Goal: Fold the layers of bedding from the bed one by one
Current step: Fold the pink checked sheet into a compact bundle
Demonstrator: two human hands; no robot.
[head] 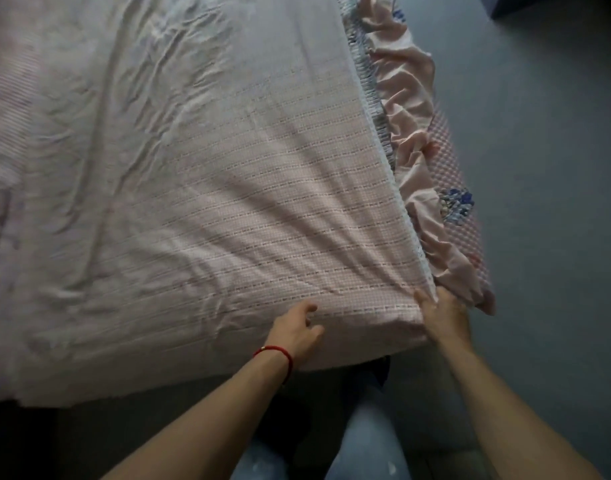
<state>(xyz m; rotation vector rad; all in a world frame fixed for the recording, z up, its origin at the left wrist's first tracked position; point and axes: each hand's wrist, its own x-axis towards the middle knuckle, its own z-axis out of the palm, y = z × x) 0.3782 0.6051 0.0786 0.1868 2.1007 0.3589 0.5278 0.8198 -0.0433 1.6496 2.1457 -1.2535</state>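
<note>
A pale pink woven sheet (227, 209) with fine dashed stripes covers the bed, wrinkled toward the far left. My right hand (444, 315) grips its near right corner at the white lace edge (406, 216). My left hand (298, 327), with a red string on the wrist, rests on the sheet near the front edge, fingers loosely bent, holding nothing. Under the sheet, along the right side, a pink ruffled layer (411, 109) and a checked layer with blue flowers (459, 202) show.
Grey floor (546, 168) runs along the right side of the bed and in front of it. My legs in blue jeans (366, 448) stand at the bed's near edge. A dark object (553, 5) sits at the top right corner.
</note>
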